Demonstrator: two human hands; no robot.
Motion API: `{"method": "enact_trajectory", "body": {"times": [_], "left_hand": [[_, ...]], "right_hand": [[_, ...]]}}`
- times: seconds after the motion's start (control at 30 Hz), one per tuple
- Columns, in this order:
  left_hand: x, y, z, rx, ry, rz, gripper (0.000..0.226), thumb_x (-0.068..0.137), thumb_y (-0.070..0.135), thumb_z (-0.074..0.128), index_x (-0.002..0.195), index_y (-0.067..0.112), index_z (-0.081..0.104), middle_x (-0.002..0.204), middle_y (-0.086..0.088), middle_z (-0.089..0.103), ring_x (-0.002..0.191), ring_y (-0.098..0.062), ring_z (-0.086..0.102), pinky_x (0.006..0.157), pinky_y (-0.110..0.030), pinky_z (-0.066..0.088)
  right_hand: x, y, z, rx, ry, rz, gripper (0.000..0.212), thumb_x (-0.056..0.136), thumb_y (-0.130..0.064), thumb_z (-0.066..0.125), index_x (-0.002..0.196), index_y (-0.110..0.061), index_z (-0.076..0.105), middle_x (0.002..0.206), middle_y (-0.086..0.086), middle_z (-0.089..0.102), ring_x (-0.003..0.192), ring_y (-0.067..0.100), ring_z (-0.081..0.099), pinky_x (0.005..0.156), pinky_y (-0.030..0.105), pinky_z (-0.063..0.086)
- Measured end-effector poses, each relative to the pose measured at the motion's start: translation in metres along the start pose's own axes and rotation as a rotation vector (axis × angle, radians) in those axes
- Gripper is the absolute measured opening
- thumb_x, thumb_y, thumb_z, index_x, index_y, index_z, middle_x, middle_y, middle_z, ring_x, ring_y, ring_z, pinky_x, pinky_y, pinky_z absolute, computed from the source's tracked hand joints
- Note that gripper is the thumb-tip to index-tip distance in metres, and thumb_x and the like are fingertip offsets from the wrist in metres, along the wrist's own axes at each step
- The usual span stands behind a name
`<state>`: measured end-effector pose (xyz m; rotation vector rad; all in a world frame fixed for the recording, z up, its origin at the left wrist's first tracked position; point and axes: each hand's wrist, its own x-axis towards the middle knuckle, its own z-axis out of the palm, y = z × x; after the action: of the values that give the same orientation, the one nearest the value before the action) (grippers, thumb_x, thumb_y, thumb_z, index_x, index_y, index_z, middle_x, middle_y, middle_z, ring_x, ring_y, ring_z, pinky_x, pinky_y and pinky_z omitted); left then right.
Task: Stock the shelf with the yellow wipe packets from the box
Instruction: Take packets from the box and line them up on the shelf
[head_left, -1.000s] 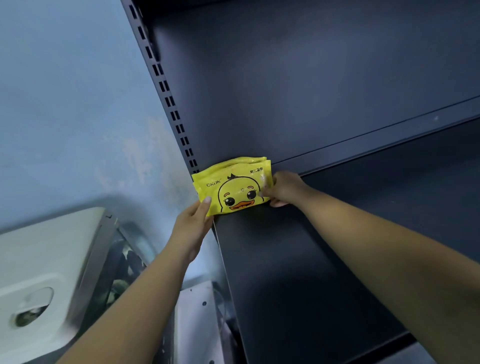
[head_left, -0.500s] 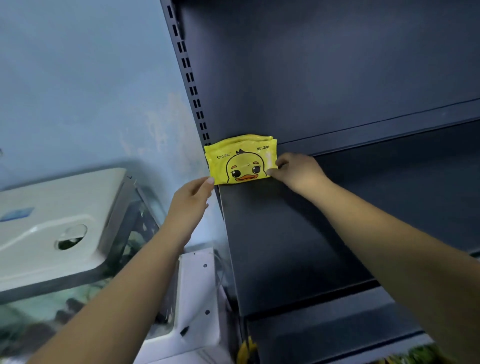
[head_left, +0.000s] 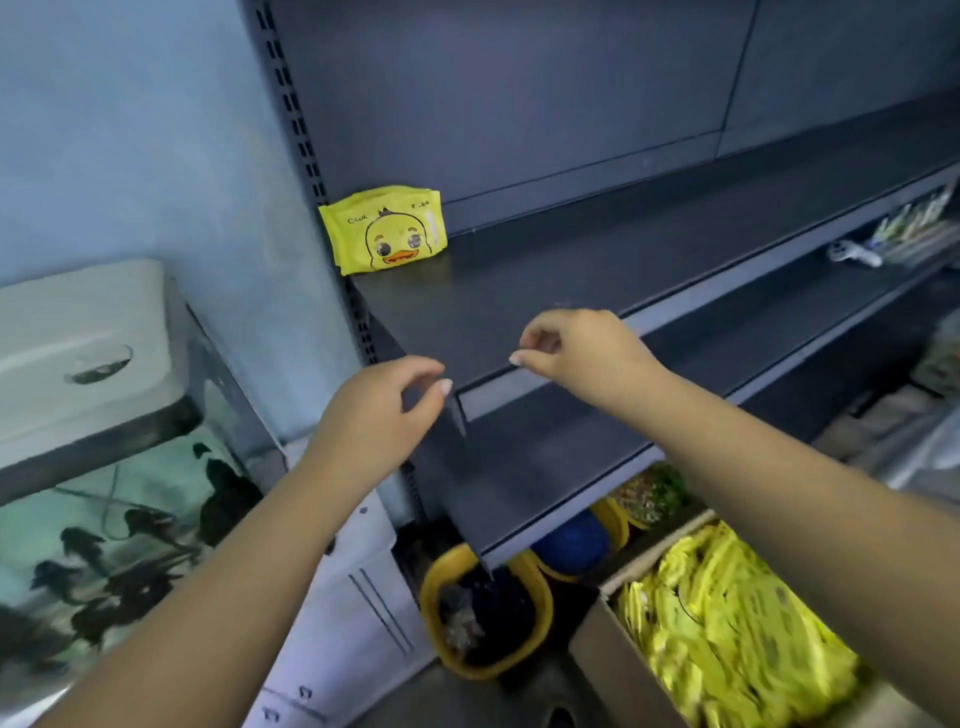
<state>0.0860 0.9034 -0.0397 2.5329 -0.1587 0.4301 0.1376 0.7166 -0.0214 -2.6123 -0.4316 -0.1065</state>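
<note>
A yellow wipe packet (head_left: 385, 228) with a duck face stands upright at the back left corner of the dark shelf (head_left: 571, 270), leaning on the back panel. My left hand (head_left: 382, 410) hovers by the shelf's front left corner, fingers loosely curled, holding nothing. My right hand (head_left: 576, 353) hangs over the shelf's front edge, fingers loosely curled and empty. A cardboard box (head_left: 613, 660) at the bottom right holds several more yellow wipe packets (head_left: 727, 623).
A fish tank (head_left: 104, 467) with a white lid stands to the left of the shelving upright. Below are a lower shelf (head_left: 545, 467), yellow bowls (head_left: 483, 613) and a blue ball (head_left: 571, 545). Small items (head_left: 904, 228) lie on a shelf at far right.
Both hands have let go of the packet and pulled back toward the shelf's front edge. The packet stays standing in the back corner. The view has tilted down, revealing the box.
</note>
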Motion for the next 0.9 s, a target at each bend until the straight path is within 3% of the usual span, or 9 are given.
{"method": "enact_trajectory", "body": {"times": [0.1, 0.3, 0.6, 0.77, 0.9], "left_hand": [[-0.035, 0.004, 0.013, -0.032, -0.065, 0.059, 0.025, 0.091, 0.028, 0.053, 0.112, 0.018, 0.063, 0.101, 0.007, 0.064, 0.083, -0.007, 0.049, 0.062, -0.01, 0.033], [-0.09, 0.021, 0.054, -0.075, -0.253, 0.181, 0.024, 0.092, 0.026, 0.052, 0.108, 0.013, 0.064, 0.105, 0.0, 0.065, 0.099, -0.014, 0.053, 0.076, -0.019, 0.033], [-0.123, 0.052, 0.119, -0.112, -0.472, 0.252, 0.021, 0.091, 0.023, 0.053, 0.103, 0.011, 0.065, 0.098, 0.0, 0.064, 0.096, -0.014, 0.054, 0.074, -0.022, 0.038], [-0.125, 0.064, 0.167, -0.052, -0.54, 0.212, 0.022, 0.091, 0.026, 0.052, 0.104, 0.015, 0.065, 0.101, 0.003, 0.064, 0.098, -0.013, 0.055, 0.076, -0.026, 0.042], [-0.132, 0.072, 0.22, -0.008, -0.644, 0.083, 0.022, 0.091, 0.027, 0.052, 0.103, 0.014, 0.065, 0.099, 0.002, 0.065, 0.096, -0.015, 0.057, 0.077, -0.029, 0.045]], "right_hand": [[-0.057, 0.011, 0.006, -0.025, -0.027, 0.088, 0.021, 0.088, -0.038, 0.057, 0.092, -0.018, 0.061, 0.098, 0.001, 0.064, 0.096, 0.02, 0.058, 0.08, 0.032, 0.047], [-0.154, 0.048, 0.012, -0.102, -0.051, 0.33, 0.022, 0.087, -0.041, 0.058, 0.086, -0.019, 0.057, 0.099, 0.003, 0.067, 0.098, 0.021, 0.059, 0.08, 0.03, 0.045], [-0.236, 0.127, 0.03, -0.105, -0.134, 0.641, 0.034, 0.087, -0.045, 0.055, 0.1, -0.015, 0.063, 0.105, 0.004, 0.066, 0.1, 0.024, 0.059, 0.079, 0.031, 0.046], [-0.258, 0.185, 0.051, -0.058, -0.226, 0.744, 0.036, 0.088, -0.046, 0.053, 0.106, -0.016, 0.061, 0.112, 0.003, 0.064, 0.106, 0.024, 0.056, 0.081, 0.031, 0.045], [-0.262, 0.244, 0.067, -0.014, -0.337, 0.769, 0.036, 0.089, -0.046, 0.052, 0.107, -0.015, 0.061, 0.113, 0.003, 0.063, 0.107, 0.023, 0.056, 0.081, 0.03, 0.044]]}}
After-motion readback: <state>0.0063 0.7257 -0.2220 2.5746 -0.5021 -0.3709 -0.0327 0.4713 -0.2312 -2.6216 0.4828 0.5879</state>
